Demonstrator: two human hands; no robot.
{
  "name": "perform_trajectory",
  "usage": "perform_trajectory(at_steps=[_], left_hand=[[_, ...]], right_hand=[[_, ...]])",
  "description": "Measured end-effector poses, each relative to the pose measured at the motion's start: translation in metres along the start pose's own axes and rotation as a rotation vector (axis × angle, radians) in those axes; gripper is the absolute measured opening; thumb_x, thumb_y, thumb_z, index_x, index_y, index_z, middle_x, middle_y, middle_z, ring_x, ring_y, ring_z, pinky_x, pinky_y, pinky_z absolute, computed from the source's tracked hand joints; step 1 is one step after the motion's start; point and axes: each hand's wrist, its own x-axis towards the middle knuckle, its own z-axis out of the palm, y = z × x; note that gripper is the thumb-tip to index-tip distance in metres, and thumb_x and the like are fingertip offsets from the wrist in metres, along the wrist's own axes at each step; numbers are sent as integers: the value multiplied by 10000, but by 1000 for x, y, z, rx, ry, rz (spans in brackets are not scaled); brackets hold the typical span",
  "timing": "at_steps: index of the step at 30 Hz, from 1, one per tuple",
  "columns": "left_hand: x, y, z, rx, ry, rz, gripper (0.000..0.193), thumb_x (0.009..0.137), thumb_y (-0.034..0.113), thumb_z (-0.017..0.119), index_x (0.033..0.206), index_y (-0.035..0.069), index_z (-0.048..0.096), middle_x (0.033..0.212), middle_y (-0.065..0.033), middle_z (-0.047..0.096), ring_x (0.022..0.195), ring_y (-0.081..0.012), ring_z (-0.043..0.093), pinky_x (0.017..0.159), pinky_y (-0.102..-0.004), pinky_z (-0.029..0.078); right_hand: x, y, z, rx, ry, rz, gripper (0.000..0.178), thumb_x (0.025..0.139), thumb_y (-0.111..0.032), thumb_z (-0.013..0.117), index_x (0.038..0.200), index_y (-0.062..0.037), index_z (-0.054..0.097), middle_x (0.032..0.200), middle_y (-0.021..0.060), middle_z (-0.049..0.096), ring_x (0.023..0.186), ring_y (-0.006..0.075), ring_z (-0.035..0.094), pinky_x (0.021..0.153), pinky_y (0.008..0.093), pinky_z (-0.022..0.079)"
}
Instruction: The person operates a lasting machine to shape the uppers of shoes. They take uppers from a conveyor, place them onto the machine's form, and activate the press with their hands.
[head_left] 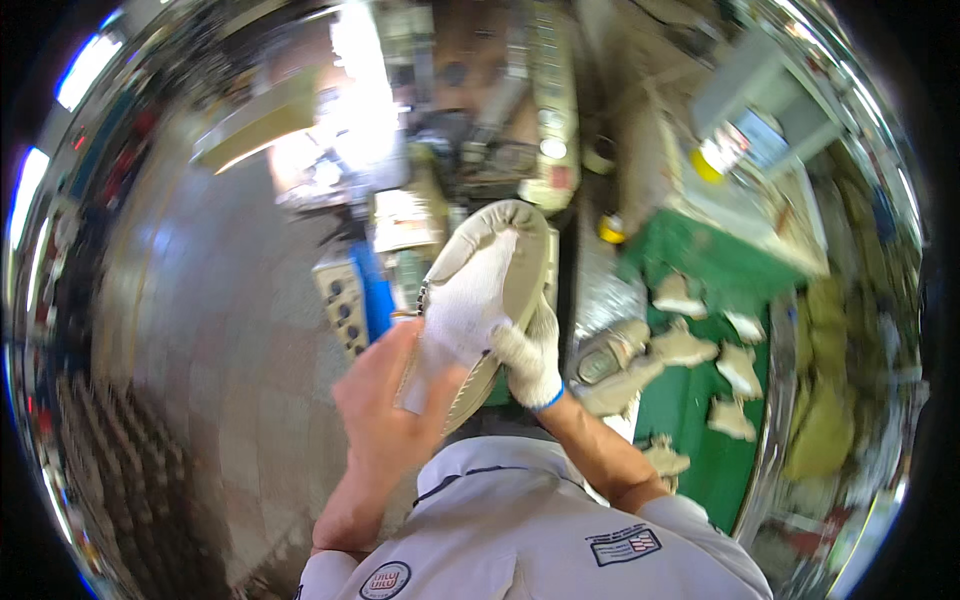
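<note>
A grey-beige shoe upper (pixel 529 262) is held bottom side up in front of my chest, its edge gathered in pleats round the toe. A white insole board (pixel 465 290) shows inside that edge, and stitching runs along the side. My right hand (pixel 533 358), in a white knitted glove with a blue cuff, grips the shoe from the right with its thumb over the underside. My left hand (pixel 395 395) is bare and smeared by motion at the shoe's lower left edge. What its fingers hold, if anything, cannot be made out.
On the right, a green work surface (pixel 690 400) carries several beige shoe pieces (pixel 683 345). A shoe (pixel 612 350) lies at its left edge. Ahead stands a machine with a pale arm (pixel 550 110) and a bright lamp. A control box with black buttons (pixel 342 300) is at its left. Racks (pixel 120 470) stand lower left.
</note>
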Motion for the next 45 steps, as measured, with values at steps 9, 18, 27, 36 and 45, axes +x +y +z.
perform_trajectory(at_steps=[9,18,27,36,45], left_hand=[[5,27,233,-907,-782,-670,449,900,314,772,1033,-113,735,985,-110,732,822,-151,664,771,-284,503],[-103,39,377,-550,-1290,-634,502,1003,340,643,1250,-97,632,1137,-204,719,995,-246,722,852,-326,565],[-102,-12,385,-135,-1240,-622,346,1003,231,652,1203,-49,677,1065,-148,745,941,-184,719,791,-280,551],[-144,8,398,-112,-1265,-791,327,999,213,652,1198,-45,683,1059,-117,747,952,-165,710,821,-287,547],[-135,-16,366,-176,-1231,-780,334,1028,242,610,1207,-31,685,1060,-116,747,934,-173,721,832,-308,565]], right_hand=[[-100,-19,-187,199,322,-116,690,935,-326,690,1492,-21,422,1221,5,610,1014,96,565,894,263,490],[-286,-56,-404,-313,1014,504,689,831,-550,667,1207,27,667,992,147,715,814,237,694,769,375,560],[-466,-48,-637,-1130,938,1399,692,800,-577,740,1217,-26,698,1237,210,689,1162,376,654,963,433,520],[-390,30,-849,10,1767,-14,564,806,-303,851,1242,6,669,1144,118,699,926,258,669,856,425,569],[-381,30,-736,390,1189,-294,598,912,-301,740,1399,-35,516,1344,140,620,1191,348,615,1069,533,477]])
